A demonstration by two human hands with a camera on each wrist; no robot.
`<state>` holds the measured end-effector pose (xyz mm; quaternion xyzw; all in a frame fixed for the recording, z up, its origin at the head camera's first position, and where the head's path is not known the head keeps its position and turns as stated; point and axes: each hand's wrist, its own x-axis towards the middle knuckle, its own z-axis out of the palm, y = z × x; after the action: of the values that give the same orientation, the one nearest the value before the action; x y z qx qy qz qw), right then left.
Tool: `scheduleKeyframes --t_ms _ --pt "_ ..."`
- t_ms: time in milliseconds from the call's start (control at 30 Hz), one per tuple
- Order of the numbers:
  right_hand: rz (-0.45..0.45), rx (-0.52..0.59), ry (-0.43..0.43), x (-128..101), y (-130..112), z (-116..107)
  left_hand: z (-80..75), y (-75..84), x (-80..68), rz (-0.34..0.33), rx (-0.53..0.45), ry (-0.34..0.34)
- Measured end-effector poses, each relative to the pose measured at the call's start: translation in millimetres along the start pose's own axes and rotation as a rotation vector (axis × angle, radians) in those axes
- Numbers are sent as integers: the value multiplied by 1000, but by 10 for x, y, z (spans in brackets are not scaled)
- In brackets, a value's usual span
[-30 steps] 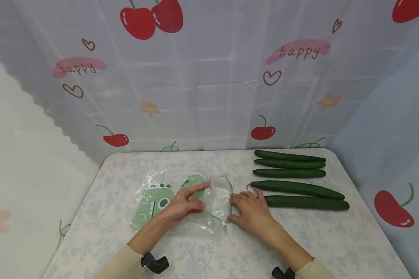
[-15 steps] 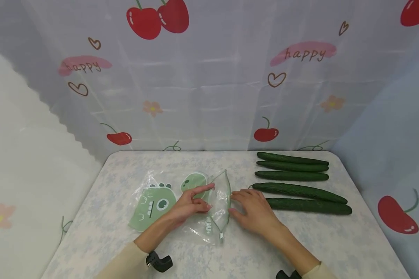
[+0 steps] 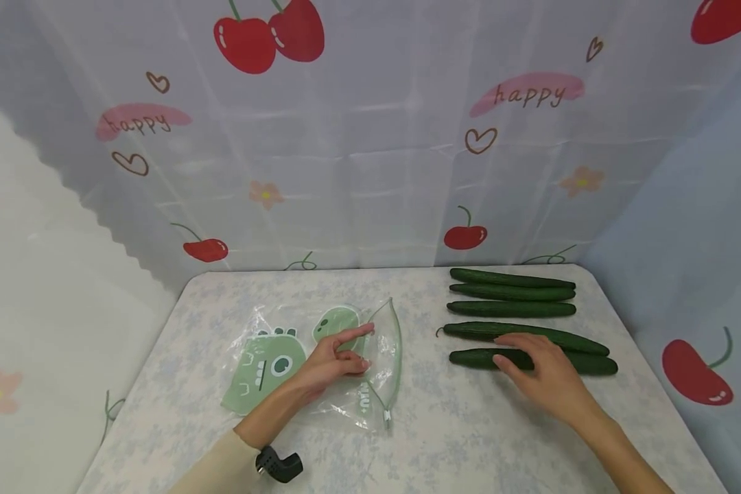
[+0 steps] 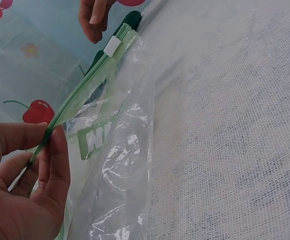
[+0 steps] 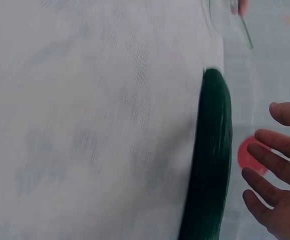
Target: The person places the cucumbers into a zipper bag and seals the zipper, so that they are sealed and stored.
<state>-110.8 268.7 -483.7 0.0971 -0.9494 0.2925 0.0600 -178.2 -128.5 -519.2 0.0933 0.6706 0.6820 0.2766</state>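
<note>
A clear slider zip bag (image 3: pixel 265 374) with green dinosaur prints lies on the left part of the table, its green-edged mouth facing right and spread apart. My left hand (image 3: pixel 328 363) pinches that zip edge between thumb and fingers, clearly seen in the left wrist view; the white slider (image 4: pixel 113 46) sits near the far end of the strip. Over the nearest cucumber (image 3: pixel 469 358) is my right hand (image 3: pixel 546 377), fingers spread and slightly bent. In the right wrist view this cucumber (image 5: pixel 207 160) lies beside the fingers, which hold nothing.
Just behind the nearest cucumber lies a longer, curved cucumber (image 3: pixel 463 331) with a curly stem. Three more cucumbers (image 3: pixel 512 309) lie side by side at the back right. A printed curtain (image 3: pixel 358 206) rises behind the table (image 3: pixel 420 453).
My right hand has left the bag's zip edge and moved right, over the nearest cucumber. The bag's mouth has widened from a gathered shape; my left hand stays on it.
</note>
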Motion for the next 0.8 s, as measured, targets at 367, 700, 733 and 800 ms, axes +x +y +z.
scheduleKeyframes --t_ms 367,700,733,800 --pt "175 -12 34 -224 726 -525 -18 23 16 -2 6 15" --pt "265 -41 63 -392 1231 -624 4 -2 4 -1 18 18" --pt "275 -31 56 -405 1257 -626 5 -2 4 -1 19 19" --pt "298 -11 31 -423 1290 -633 4 -3 4 -3 21 21"
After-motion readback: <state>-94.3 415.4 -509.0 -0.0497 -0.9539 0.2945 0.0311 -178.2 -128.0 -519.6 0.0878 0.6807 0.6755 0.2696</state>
